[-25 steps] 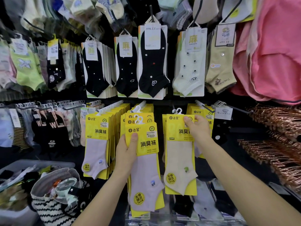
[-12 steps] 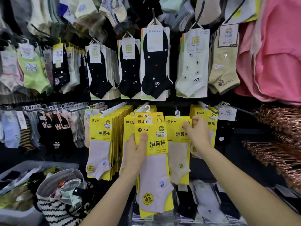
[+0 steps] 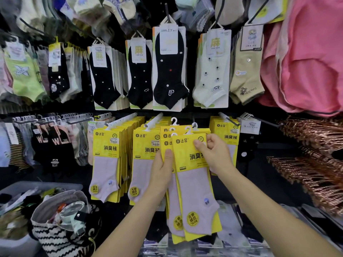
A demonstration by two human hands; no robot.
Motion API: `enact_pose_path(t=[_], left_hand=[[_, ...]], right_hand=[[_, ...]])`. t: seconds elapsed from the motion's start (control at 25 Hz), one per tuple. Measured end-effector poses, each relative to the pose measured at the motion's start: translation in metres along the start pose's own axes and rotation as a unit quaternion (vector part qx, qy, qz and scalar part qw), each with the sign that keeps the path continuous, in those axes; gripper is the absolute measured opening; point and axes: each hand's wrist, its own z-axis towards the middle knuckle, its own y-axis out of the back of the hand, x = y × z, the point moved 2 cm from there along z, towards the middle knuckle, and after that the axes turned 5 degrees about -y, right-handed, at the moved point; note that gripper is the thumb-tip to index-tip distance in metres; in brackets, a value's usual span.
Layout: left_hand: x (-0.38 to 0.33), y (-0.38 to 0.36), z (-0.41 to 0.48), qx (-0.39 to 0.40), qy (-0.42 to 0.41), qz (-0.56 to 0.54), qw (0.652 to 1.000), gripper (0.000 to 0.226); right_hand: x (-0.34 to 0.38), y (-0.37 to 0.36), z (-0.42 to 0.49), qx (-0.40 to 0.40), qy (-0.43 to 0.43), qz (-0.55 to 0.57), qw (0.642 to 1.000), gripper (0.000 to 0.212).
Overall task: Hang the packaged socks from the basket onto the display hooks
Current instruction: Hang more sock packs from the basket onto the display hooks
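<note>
Packaged socks [image 3: 193, 184] fanned in front of hooks | our left hand [image 3: 163, 171] clamps stack so it stays together | our right hand [image 3: 213, 154] pinches front pack's top, probably to aim its hanger [image 3: 187, 130]

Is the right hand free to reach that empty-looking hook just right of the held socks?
Probably yes. The right hand pinches the front pack by its top corner, and the hook juts out just above it, with nothing between them.
</note>
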Motion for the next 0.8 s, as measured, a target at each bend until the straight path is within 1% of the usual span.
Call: enact_pose_path(t=[0.08, 0.12, 0.2, 0.28, 0.4, 0.48, 0.6, 0.68, 0.76, 0.8], left_hand=[[0.003, 0.007, 0.001, -0.016, -0.003, 0.011, 1.000, 0.014], [0.004, 0.011, 0.002, -0.027, -0.005, 0.017, 0.999, 0.015], [0.005, 0.022, 0.004, -0.055, -0.005, 0.023, 0.998, 0.017], [0.006, 0.035, 0.006, -0.079, -0.009, 0.036, 0.996, 0.019], [0.007, 0.051, 0.004, -0.095, -0.016, 0.056, 0.994, 0.020], [0.007, 0.059, 0.003, -0.103, -0.020, 0.060, 0.993, 0.020], [0.006, 0.064, 0.002, -0.099, -0.024, 0.065, 0.993, 0.017], [0.002, 0.061, 0.002, -0.088, -0.026, 0.064, 0.994, 0.012], [0.000, 0.055, 0.003, -0.076, -0.026, 0.059, 0.995, 0.012], [-0.001, 0.052, 0.003, -0.070, -0.025, 0.055, 0.996, 0.012]], right_hand=[[-0.005, 0.006, 0.005, -0.014, -0.045, 0.016, 0.999, 0.015], [-0.007, 0.009, 0.008, -0.029, -0.060, 0.032, 0.997, 0.010], [-0.008, 0.014, 0.014, -0.064, -0.068, 0.046, 0.995, 0.010], [-0.006, 0.015, 0.022, -0.090, -0.063, 0.020, 0.994, 0.015], [-0.006, 0.004, 0.033, -0.093, -0.058, -0.023, 0.994, 0.030], [-0.010, -0.003, 0.035, -0.099, -0.063, -0.049, 0.992, 0.031], [-0.018, -0.008, 0.038, -0.102, -0.067, -0.055, 0.991, 0.023], [-0.019, -0.007, 0.040, -0.102, -0.076, -0.065, 0.990, 0.025], [-0.019, -0.004, 0.039, -0.125, -0.075, -0.096, 0.985, 0.027], [-0.017, -0.001, 0.035, -0.146, -0.058, -0.106, 0.982, 0.026]])
